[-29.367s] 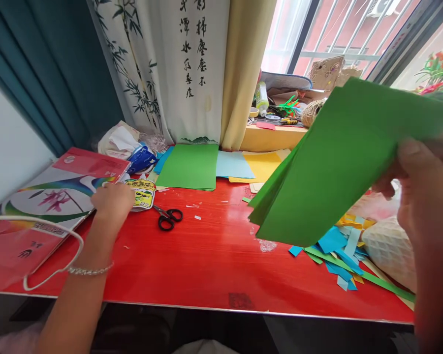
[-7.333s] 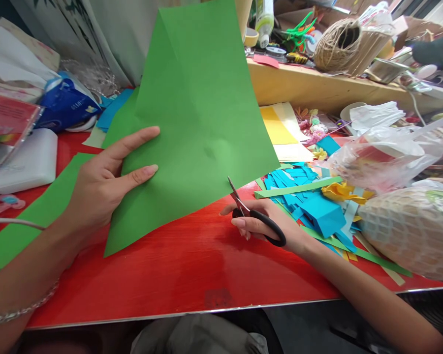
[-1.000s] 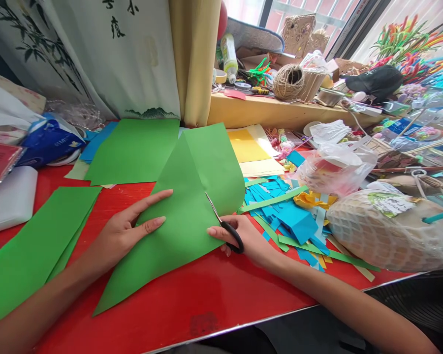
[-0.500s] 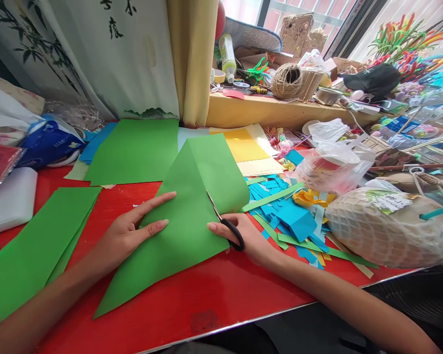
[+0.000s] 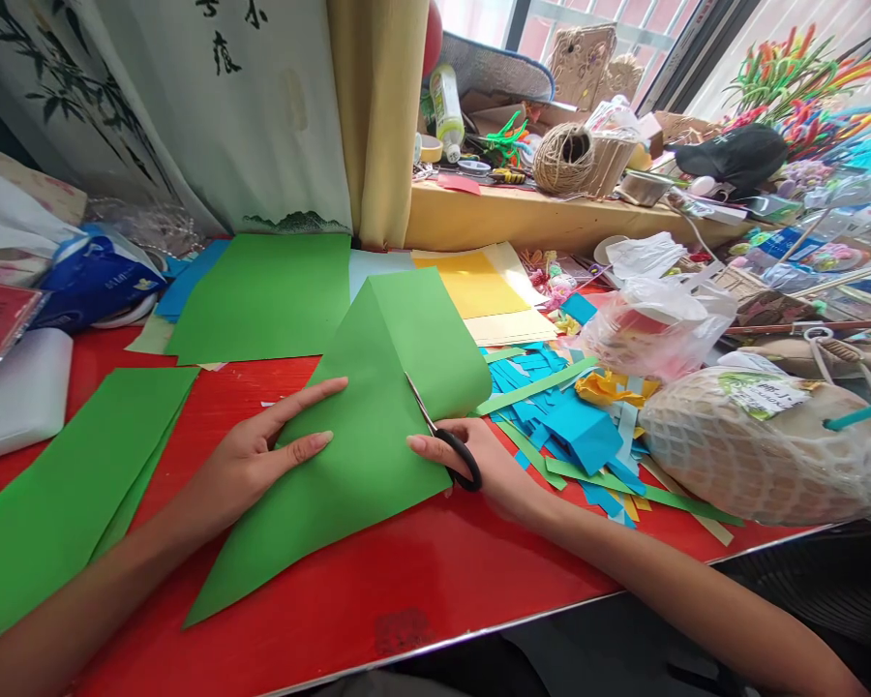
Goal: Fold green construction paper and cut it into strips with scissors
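Note:
A large sheet of green paper (image 5: 363,465) is lifted and bowed above the red tabletop, bent along a slanting line near its top. My left hand (image 5: 257,450) grips the sheet's left side, thumb and forefinger stretched over its upper face. The other fingers of that hand are hidden. My right hand (image 5: 490,465) is closed around the black handles of a pair of scissors (image 5: 459,460). Their metal blades point up and left, at the paper's middle; one blade shows above the surface, and the other cannot be seen.
Further green sheets (image 5: 79,484) lie at the left and another green sheet (image 5: 261,300) at the back. Blue and green paper scraps (image 5: 573,426) are heaped right of my right hand. A netted bag (image 5: 762,445) stands farther right. Twine (image 5: 562,160) sits on the crowded sill.

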A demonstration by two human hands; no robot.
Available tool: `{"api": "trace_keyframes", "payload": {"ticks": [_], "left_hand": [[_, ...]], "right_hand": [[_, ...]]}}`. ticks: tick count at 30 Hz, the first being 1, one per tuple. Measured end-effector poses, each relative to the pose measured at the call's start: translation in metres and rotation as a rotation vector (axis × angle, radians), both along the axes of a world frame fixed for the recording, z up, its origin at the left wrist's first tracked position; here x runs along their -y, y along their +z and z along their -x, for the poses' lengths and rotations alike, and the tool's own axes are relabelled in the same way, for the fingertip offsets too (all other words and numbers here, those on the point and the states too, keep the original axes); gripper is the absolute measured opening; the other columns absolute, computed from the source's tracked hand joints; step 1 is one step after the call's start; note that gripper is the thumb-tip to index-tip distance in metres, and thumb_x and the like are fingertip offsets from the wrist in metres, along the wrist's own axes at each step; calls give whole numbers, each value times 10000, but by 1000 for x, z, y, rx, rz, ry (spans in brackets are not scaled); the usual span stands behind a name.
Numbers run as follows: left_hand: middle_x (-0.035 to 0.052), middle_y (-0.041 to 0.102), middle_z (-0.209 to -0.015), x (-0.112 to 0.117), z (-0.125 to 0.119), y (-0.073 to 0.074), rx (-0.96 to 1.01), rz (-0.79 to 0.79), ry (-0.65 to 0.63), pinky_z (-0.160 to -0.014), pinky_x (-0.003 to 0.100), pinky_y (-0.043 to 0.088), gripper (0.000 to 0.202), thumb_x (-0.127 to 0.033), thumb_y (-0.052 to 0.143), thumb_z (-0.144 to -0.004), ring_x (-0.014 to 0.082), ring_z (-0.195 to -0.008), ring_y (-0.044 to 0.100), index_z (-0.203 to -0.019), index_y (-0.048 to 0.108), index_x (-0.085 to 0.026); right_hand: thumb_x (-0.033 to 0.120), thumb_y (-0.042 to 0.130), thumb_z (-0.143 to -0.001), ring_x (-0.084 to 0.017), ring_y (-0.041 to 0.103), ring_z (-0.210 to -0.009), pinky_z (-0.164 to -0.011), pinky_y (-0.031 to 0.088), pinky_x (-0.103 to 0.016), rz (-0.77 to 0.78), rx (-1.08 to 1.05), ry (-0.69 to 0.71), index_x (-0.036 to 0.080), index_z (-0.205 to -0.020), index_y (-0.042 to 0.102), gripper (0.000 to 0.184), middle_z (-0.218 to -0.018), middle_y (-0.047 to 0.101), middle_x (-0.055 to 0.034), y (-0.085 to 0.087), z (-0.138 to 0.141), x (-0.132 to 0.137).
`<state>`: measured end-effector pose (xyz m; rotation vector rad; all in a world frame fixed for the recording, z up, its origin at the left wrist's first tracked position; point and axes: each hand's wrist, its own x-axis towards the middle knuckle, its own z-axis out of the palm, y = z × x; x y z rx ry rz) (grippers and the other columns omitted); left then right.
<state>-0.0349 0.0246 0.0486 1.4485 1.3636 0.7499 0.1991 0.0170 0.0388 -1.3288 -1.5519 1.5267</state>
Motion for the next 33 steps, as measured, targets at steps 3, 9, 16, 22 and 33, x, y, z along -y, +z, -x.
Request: {"api": "trace_keyframes", "payload": {"ticks": [3, 9, 16, 22, 33], "left_hand": [[-93, 466, -1356, 0, 0, -2, -41, -32, -23, -755, 217, 537, 513, -463, 605, -733, 221, -1174, 507, -1230, 494, -401], [-87, 455, -1366, 1, 2, -4, -130, -81, -60, -857, 251, 490, 508, -489, 581, -744, 228, -1214, 466, -1237, 486, -409], [-91, 451, -1369, 2, 3, -3, -118, -91, -68, -854, 235, 490, 505, -474, 581, -750, 221, -1234, 443, -1240, 485, -402], [-101, 467, -1355, 2, 3, -6, -99, -82, -61, -829, 216, 500, 497, -459, 590, -750, 211, -1208, 472, -1234, 487, -411], [-117, 453, -1363, 2, 2, -5, -68, -67, -60, -839, 197, 494, 490, -447, 596, -753, 197, -1249, 425, -1230, 489, -410]], "right_hand": [[552, 590, -707, -69, 254, -470, -438, 157, -245, 11, -10, 8, 198, -543, 311, 480, -519, 264, 60, 0, -1, 0], [531, 617, -694, -69, 280, -463, -437, 178, -239, 64, -2, -16, 193, -524, 329, 475, -496, 293, 63, 5, 0, -1], [568, 607, -685, -70, 271, -478, -444, 181, -238, 54, -23, -8, 191, -532, 337, 489, -519, 289, 58, 3, 0, -1], [581, 598, -682, -73, 280, -482, -442, 188, -235, 50, -23, -8, 192, -538, 339, 489, -525, 288, 55, 2, -1, -1], [574, 604, -681, -72, 237, -490, -446, 147, -241, 27, -17, -14, 193, -542, 334, 487, -534, 249, 59, 0, -1, 0]]}}
